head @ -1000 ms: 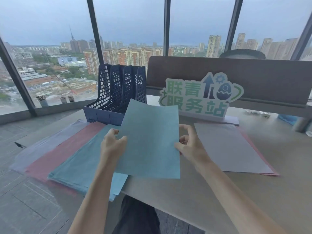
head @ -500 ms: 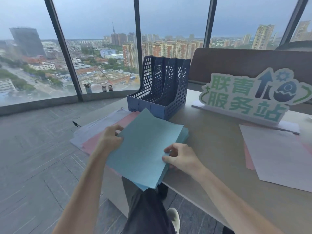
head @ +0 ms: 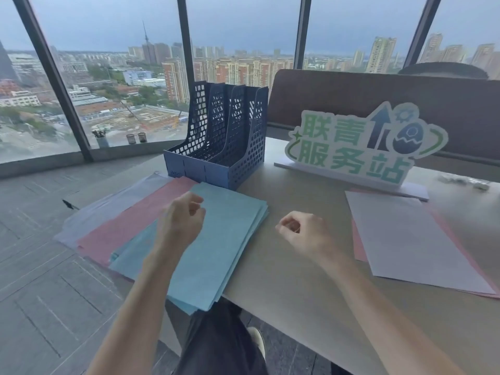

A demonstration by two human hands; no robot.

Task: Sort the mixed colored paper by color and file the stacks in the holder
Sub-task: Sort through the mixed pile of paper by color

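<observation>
A blue stack of paper (head: 224,239) lies at the table's left corner, overhanging the edge. Beside it to the left lie a pink stack (head: 130,226) and a lavender stack (head: 108,207). My left hand (head: 181,220) hovers over the blue stack with fingers loosely curled, holding nothing. My right hand (head: 303,234) floats over the bare tabletop right of the blue stack, fingers also loosely curled and empty. The dark blue mesh file holder (head: 219,139) stands empty behind the stacks. A mixed pile with a lavender sheet (head: 414,244) on top of pink lies at the right.
A green and white cut-out sign (head: 359,147) stands on a white base behind the mixed pile. A brown partition (head: 351,96) runs along the table's back. Tall windows lie beyond. The table (head: 311,307) edge runs diagonally, with floor tiles at left.
The blue sheet that both hands held has been laid on the blue stack and released. Both hands have drawn back, empty.
</observation>
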